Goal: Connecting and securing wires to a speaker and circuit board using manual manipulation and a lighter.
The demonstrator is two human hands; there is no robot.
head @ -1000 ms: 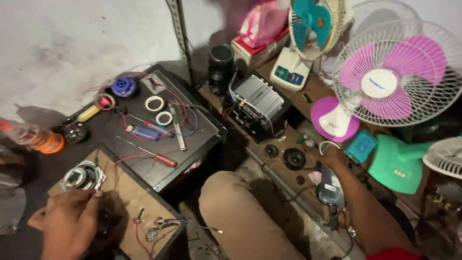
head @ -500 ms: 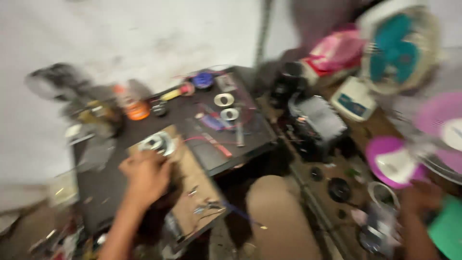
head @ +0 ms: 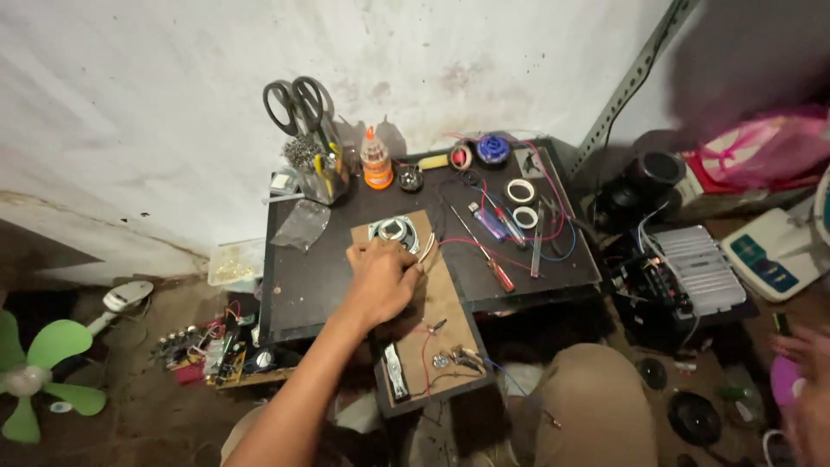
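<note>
Ideally, the left hand (head: 379, 278), fingers curled pinching thin wires beside the small round silver speaker (head: 395, 232), grips gently; the blurred right hand (head: 804, 380) hangs unreadable at far right.

Orange-labelled glue bottle (head: 376, 162) by wall

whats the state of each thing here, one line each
left hand: resting on the brown board, fingers by the speaker, nothing visibly in its grip
right hand: at the frame's right edge, blurred, grip unclear
small round speaker: lying cone up on the board
brown board: flat, overhanging the table's front edge
scissors: upright in a holder, closed
orange glue bottle: upright, capped
red-handled screwdriver: lying flat on the table
</note>
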